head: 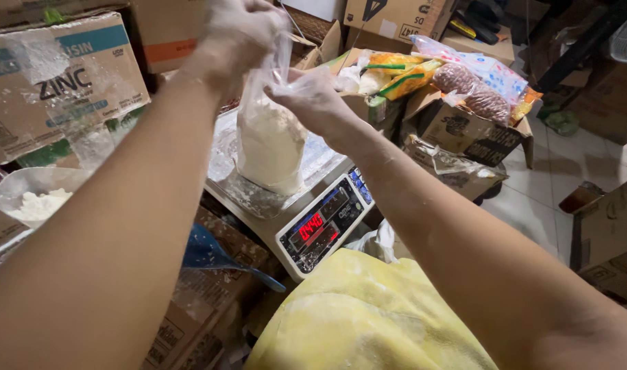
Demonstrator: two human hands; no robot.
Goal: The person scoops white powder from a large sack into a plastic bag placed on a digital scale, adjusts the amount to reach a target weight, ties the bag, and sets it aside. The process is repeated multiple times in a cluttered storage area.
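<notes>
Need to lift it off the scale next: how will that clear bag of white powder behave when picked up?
The clear bag of white powder will likely sag and shift: thin film, loose fill bulging low. Its twisted neck, gripped by left hand and right hand, looks unsealed, so tipping may spill. Powder dusting on the scale and hands suggests a slippery grip.

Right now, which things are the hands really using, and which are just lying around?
In use: left hand, right hand, clear bag of white powder, scale.

Lying about: scoop with powder, cardboard boxes, snack packets, yellow sack.
</notes>
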